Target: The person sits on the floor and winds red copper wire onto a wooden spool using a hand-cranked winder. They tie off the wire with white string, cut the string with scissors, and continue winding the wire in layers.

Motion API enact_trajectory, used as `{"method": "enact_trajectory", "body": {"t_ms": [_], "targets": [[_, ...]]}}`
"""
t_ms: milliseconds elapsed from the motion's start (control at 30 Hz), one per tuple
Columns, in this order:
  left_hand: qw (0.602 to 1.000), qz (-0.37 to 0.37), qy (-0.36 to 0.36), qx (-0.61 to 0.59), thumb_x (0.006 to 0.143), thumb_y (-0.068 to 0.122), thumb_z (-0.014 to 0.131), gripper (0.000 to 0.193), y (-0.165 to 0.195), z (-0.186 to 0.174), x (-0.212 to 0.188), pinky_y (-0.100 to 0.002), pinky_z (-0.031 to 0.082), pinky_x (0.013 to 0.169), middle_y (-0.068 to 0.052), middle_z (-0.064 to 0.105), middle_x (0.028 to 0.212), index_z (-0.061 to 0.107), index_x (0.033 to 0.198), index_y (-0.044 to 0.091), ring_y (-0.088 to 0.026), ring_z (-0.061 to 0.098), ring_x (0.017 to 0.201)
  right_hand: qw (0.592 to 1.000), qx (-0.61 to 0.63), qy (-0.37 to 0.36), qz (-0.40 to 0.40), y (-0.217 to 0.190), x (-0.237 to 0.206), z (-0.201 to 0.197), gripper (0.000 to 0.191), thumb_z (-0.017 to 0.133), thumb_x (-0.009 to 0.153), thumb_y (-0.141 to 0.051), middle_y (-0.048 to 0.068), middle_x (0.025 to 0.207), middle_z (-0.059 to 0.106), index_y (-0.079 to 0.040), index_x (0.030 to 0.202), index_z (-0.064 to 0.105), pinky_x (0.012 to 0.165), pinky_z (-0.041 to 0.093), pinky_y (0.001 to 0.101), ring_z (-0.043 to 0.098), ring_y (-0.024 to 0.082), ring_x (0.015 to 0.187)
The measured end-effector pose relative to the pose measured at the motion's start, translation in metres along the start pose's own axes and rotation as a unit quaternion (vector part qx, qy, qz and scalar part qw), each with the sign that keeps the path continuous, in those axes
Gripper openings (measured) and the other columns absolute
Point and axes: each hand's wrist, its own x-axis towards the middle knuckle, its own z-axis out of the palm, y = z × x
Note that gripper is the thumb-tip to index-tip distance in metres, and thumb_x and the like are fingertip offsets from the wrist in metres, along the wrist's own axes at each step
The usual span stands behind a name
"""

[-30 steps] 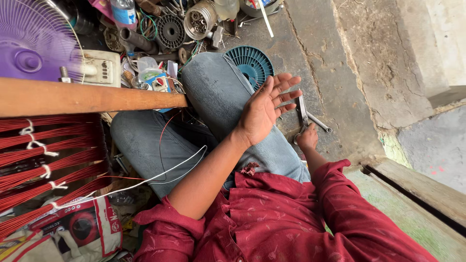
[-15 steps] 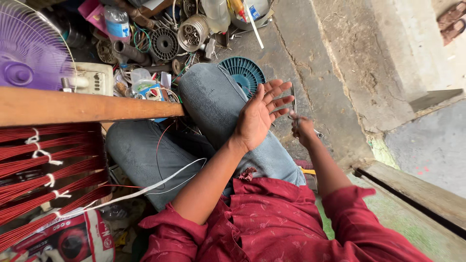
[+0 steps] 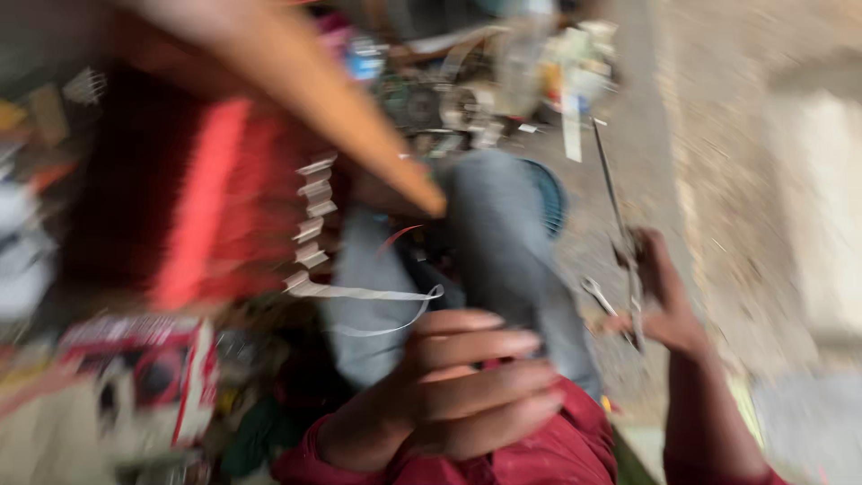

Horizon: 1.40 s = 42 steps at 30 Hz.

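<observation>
Frame is blurred, but we see the right hand (image 3: 660, 301) with fingers closed round a thin metal rod (image 3: 615, 216), long axis running near to far, tip pointing far over the concrete floor (image 3: 718, 180). The left hand (image 3: 467, 386) sits near, fingers loosely curled, gripping nothing, by the grey-trousered knee (image 3: 503, 233). A small spanner (image 3: 597, 295) lies just left of the right hand.

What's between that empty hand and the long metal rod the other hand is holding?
Mainly the person's own knee in grey trousers. The left hand is raised near the chest with nothing in it, while the right hand grips the thin rod over the floor. A small wrench lies beside that hand. The picture is blurred.
</observation>
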Motion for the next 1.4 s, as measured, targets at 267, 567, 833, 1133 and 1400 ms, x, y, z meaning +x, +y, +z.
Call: {"method": "enact_trajectory", "body": {"t_ms": [267,567,833,1133,1400], "targets": [[0.859,-0.302,0.279,0.304,0.080,0.060,0.092,0.074,-0.034,-0.061,-0.017,-0.032,0.049,0.090,-0.004,0.059,0.106,0.052,0.114,0.007,-0.019,0.060,0.096,0.958,-0.055,-0.253,-0.122,-0.094,0.073,0.045,0.114,0.100,0.037,-0.055,0.012,0.117,0.059,-0.004,0.127,0.053,0.093,0.046,0.0375,0.059,0.026,0.108],[0.907,-0.269,0.032,0.321,0.098,0.027,0.079,0.014,-0.016,-0.105,-0.031,-0.038,0.034,0.088,0.005,0.076,0.090,0.078,0.096,0.014,-0.013,0.062,0.079,0.911,-0.122,-0.384,-0.085,-0.121,0.106,0.061,0.117,0.097,0.031,-0.067,0.012,0.117,0.066,-0.003,0.121,0.057,0.084,0.053,0.0378,0.066,0.027,0.100],[0.945,-0.283,0.064,0.151,0.105,0.028,0.060,0.022,-0.037,-0.112,-0.064,-0.037,0.041,0.091,0.001,0.068,0.090,0.066,0.091,0.012,-0.019,0.056,0.088,0.883,-0.070,-0.460,0.057,-0.118,0.106,0.078,0.118,0.091,0.034,-0.074,0.007,0.101,0.068,-0.002,0.124,0.065,0.080,0.056,0.0344,0.064,0.019,0.081],[0.924,-0.285,0.255,-0.006,0.103,0.028,0.056,0.028,-0.060,-0.074,-0.106,-0.038,0.044,0.083,-0.003,0.060,0.077,0.057,0.081,0.011,-0.018,0.052,0.078,0.875,-0.029,-0.466,0.127,-0.133,0.093,0.106,0.118,0.089,0.043,-0.079,0.003,0.103,0.067,-0.004,0.128,0.054,0.080,0.062,0.0264,0.070,0.012,0.084],[0.931,-0.217,0.292,0.036,0.101,0.024,0.060,0.026,-0.061,-0.066,-0.076,-0.055,0.038,0.123,-0.006,0.056,0.094,0.060,0.080,0.008,-0.027,0.049,0.122,0.870,0.083,-0.393,0.286,-0.146,0.066,0.118,0.114,0.098,0.036,-0.061,0.001,0.086,0.051,-0.004,0.124,0.052,0.057,0.037,0.0264,0.046,0.012,0.067]]}}
